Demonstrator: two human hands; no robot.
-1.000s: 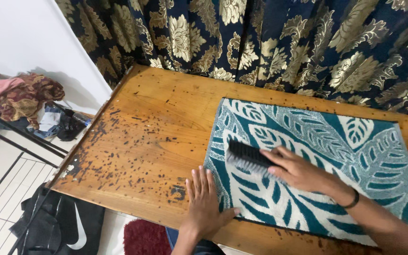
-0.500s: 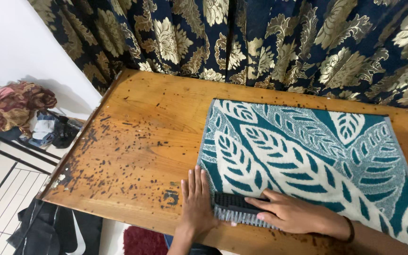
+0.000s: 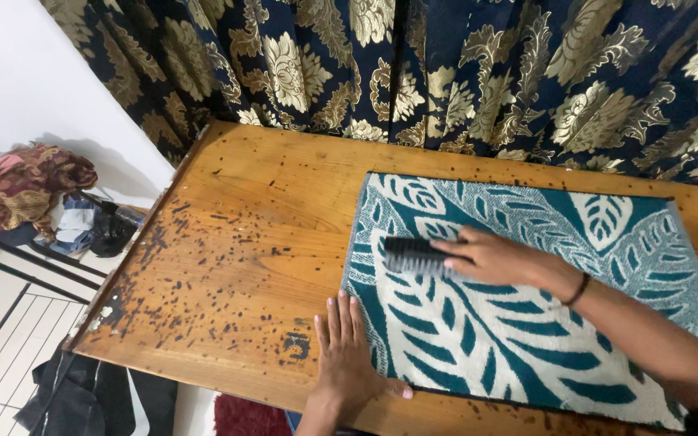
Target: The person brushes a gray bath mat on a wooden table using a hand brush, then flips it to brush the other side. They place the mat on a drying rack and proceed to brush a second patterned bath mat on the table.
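A dark blue curtain with gold flowers (image 3: 462, 73) hangs behind the far edge of the worn wooden desk (image 3: 260, 218), whose left half is flecked with dark spots. On the right half of the desk lies a rectangular teal and white leaf-patterned mat (image 3: 527, 299), flat, its near edge running close along the near edge of the desk. The left hand (image 3: 347, 355) lies palm down at the near edge of the desk, fingers stretched out side by side, straddling the mat's near left corner. The right hand (image 3: 498, 258), with a dark band at the wrist, has its fingers curled around the back of a black-backed scrubbing brush with pale bristles (image 3: 414, 256). The brush sits bristles down on the left part of the mat, towards the far edge. Half a second ago the brush was at the mat's near edge, just beside the left hand; now it is further up the mat, while the left hand has stayed put.
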